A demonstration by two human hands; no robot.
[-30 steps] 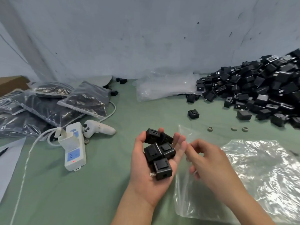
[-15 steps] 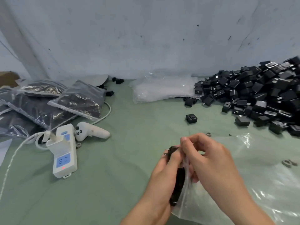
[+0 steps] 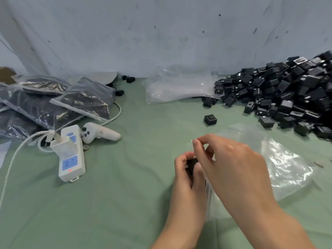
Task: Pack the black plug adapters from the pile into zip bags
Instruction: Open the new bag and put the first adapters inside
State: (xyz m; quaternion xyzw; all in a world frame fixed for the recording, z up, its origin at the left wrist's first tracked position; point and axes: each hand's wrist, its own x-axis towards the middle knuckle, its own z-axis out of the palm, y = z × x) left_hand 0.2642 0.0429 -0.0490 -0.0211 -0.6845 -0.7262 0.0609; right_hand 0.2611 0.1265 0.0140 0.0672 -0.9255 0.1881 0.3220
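Observation:
My left hand (image 3: 186,184) grips a clutch of black plug adapters (image 3: 191,163), mostly hidden by its fingers, at the mouth of a clear zip bag (image 3: 287,164). My right hand (image 3: 231,168) pinches the bag's top edge just above them, with the rest of the bag lying crumpled to the right. The big pile of black adapters (image 3: 291,94) fills the far right against the wall. One stray adapter (image 3: 210,120) sits alone on the green cloth in front of the pile.
Filled zip bags (image 3: 53,99) lie stacked at the left. A white power strip (image 3: 71,153) with cable and a white controller (image 3: 99,134) rest beside them. A stack of unused clear bags (image 3: 179,87) lies by the wall. The grey wall closes the back.
My left hand turned over from palm-up, closed round the adapters and moved right to the bag's mouth. My right hand lifted the bag's edge over them.

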